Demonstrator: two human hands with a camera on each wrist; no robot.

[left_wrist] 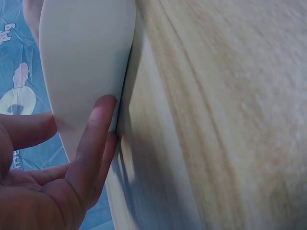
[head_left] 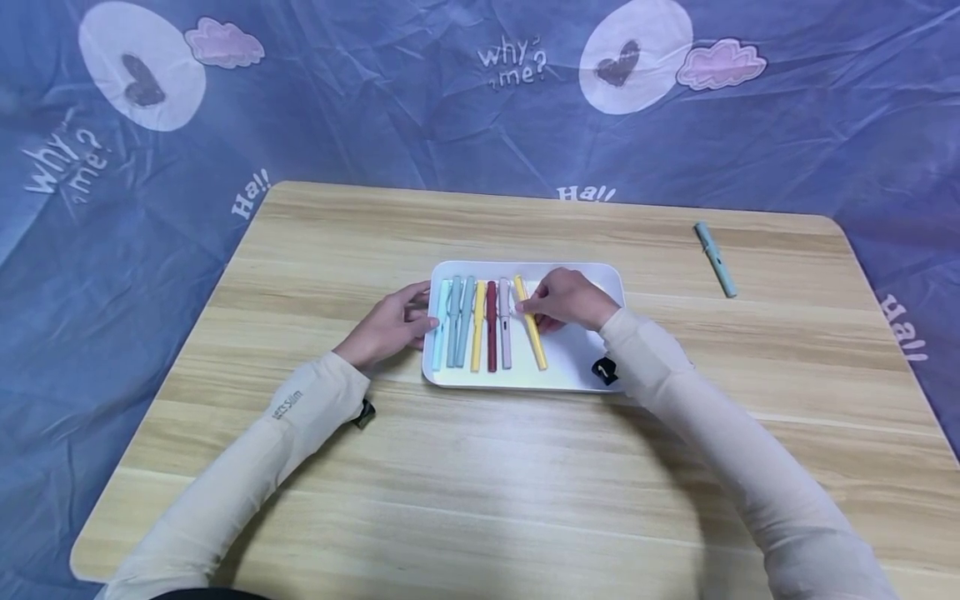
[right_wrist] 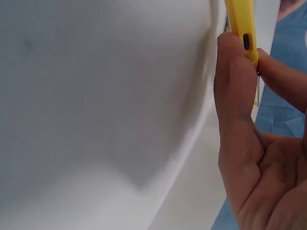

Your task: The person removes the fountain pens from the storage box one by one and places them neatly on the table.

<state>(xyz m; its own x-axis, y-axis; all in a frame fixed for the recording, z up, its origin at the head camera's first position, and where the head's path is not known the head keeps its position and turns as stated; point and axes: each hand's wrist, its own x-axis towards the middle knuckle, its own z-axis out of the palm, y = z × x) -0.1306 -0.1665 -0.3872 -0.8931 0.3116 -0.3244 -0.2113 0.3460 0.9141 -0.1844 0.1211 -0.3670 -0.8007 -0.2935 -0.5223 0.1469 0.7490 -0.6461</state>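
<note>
A shallow white tray (head_left: 573, 367) stands mid-table with several pens in a row inside. My left hand (head_left: 390, 323) holds its left end, thumb over the rim and fingers along the outer wall (left_wrist: 88, 52). From left the row runs through a pale aqua pen (head_left: 439, 333), two blue-grey pens, a yellow pen (head_left: 477, 333), a dark red pen (head_left: 492, 329) and a lilac pen (head_left: 506, 333). Right of these, my right hand (head_left: 566, 298) pinches another yellow pen (head_left: 537, 343) between thumb and fingers; it lies slanted. The same pen (right_wrist: 242, 21) shows in the right wrist view.
A blue-green pen (head_left: 716, 260) lies alone on the wooden table (head_left: 480, 492) at the back right. Behind the table hangs a blue printed cloth (head_left: 360, 92). A black tag (head_left: 604, 371) hangs by the right cuff, over the tray's right end.
</note>
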